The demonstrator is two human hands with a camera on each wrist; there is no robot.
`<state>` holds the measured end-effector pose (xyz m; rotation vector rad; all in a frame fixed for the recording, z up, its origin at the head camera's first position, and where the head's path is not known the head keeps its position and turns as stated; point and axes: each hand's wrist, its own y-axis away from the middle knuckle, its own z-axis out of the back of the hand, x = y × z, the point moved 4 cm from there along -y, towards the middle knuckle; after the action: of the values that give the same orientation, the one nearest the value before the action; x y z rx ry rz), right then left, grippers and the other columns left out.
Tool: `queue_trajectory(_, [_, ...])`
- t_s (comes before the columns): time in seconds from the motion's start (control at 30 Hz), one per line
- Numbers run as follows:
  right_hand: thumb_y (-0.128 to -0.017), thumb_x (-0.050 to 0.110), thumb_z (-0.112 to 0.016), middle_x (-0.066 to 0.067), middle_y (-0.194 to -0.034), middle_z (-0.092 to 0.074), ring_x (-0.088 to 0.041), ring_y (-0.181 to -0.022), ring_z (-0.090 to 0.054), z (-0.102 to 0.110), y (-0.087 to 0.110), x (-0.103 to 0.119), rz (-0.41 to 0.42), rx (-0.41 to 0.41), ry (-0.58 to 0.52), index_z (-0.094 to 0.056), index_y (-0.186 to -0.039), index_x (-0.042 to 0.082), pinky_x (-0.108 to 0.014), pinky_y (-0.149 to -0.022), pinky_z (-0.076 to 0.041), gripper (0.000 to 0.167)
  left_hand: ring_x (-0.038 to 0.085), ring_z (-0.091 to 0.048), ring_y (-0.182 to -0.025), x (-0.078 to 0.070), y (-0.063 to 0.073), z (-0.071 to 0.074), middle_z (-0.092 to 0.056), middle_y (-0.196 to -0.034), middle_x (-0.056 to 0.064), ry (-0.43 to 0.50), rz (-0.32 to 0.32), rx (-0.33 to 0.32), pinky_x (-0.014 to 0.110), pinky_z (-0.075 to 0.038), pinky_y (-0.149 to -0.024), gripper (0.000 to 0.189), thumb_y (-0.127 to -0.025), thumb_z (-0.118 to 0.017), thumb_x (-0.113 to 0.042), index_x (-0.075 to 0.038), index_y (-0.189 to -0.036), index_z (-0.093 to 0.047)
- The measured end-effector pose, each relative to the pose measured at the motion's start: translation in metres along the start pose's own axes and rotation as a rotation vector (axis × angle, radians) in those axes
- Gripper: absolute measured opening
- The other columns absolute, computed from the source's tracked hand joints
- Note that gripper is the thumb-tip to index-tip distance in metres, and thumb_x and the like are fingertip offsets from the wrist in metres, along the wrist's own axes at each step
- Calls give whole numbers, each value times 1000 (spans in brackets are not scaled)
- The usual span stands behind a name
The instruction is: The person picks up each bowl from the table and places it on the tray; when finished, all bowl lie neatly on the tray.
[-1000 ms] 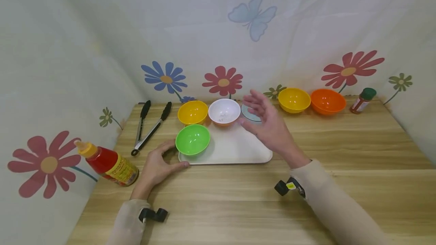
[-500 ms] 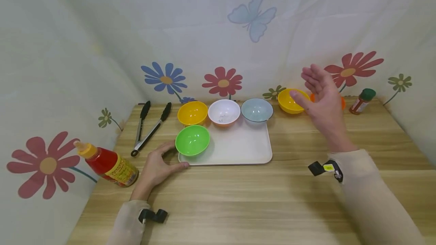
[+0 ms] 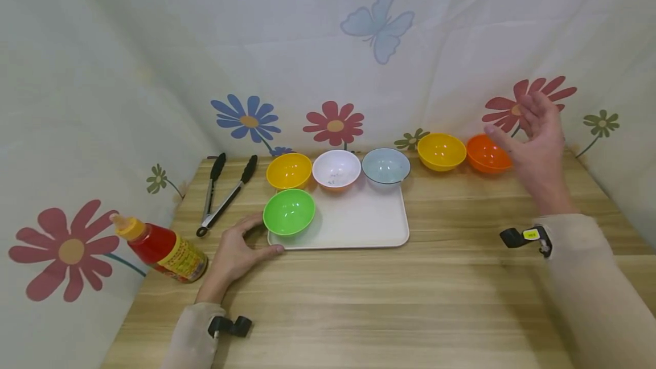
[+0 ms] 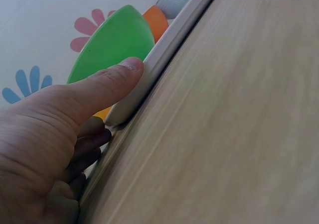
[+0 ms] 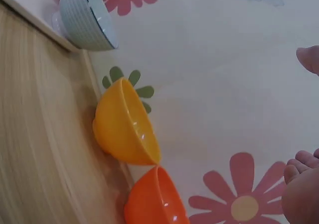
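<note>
My left hand (image 3: pixel 237 249) holds the front left corner of a white tray (image 3: pixel 359 226), thumb (image 4: pixel 119 77) along its front edge and fingers by its left side. Beside that hand, a green bowl (image 3: pixel 289 212) sits on the tray. Behind it stand a yellow-orange bowl (image 3: pixel 288 171), a white bowl with an orange underside (image 3: pixel 336 169) and a pale blue bowl with a dark rim (image 3: pixel 386 166). My right hand (image 3: pixel 540 150) is raised with fingers apart and nothing in them, overlapping the right side of an orange bowl (image 3: pixel 487 155). A yellow bowl (image 3: pixel 442 152) adjoins that one.
Black-and-silver tongs (image 3: pixel 222 201) lie spread at the back left. A red sauce bottle (image 3: pixel 164 249) with a yellow cap stands left of my left hand. A flower-printed curtain (image 3: pixel 287 44) rises behind the wooden table (image 3: pixel 359 306).
My right hand has moved right, from over the pale blue bowl past the yellow one to the orange bowl. It now hides the small green-capped bottle. My left hand stays put.
</note>
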<state>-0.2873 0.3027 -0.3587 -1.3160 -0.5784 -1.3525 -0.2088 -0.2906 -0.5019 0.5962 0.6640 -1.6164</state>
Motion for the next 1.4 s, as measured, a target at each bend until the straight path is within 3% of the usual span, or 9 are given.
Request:
queue_trajectory(0.4, [-106, 42, -77, -1, -187, -18, -21, -172, -19, 12, -13, -63, -128, 87, 92, -12, -180, 24, -33, -140, -17, 101, 38, -49, -157, 0, 1, 0, -60, -164, 9, -18, 0, -6, 64, -33, -133, 96, -77, -100, -59, -16, -155, -65])
queue_trajectory(0.63, [-105, 48, -76, -3, -189, -8, -29, -174, -12, 13, -15, -94, -185, 118, 149, -5, -180, 24, -43, -141, -14, 106, 38, -49, -156, 1, 0, -1, -61, -163, 8, -24, 3, -6, 65, -34, -133, 95, -78, -100, -60, -16, -155, -65])
queue_trajectory(0.97, [-103, 57, -75, -12, -188, -3, -37, -174, -5, 11, -9, -114, -288, 142, 201, 2, -180, 17, -57, -140, -13, 116, 37, -52, -154, 2, 0, -1, -63, -161, 7, -17, -11, -23, 64, -36, -132, 95, -76, -101, -59, -17, -154, -66])
queue_trajectory(1.4, [-100, 55, -81, -22, -186, -7, -47, -169, -16, 12, -9, -134, -250, 250, 224, 0, -179, 12, -66, -136, -20, 121, 36, -53, -154, 2, -1, -1, -63, -161, 7, -20, -19, -23, 63, -36, -132, 95, -76, -101, -59, -18, -153, -66])
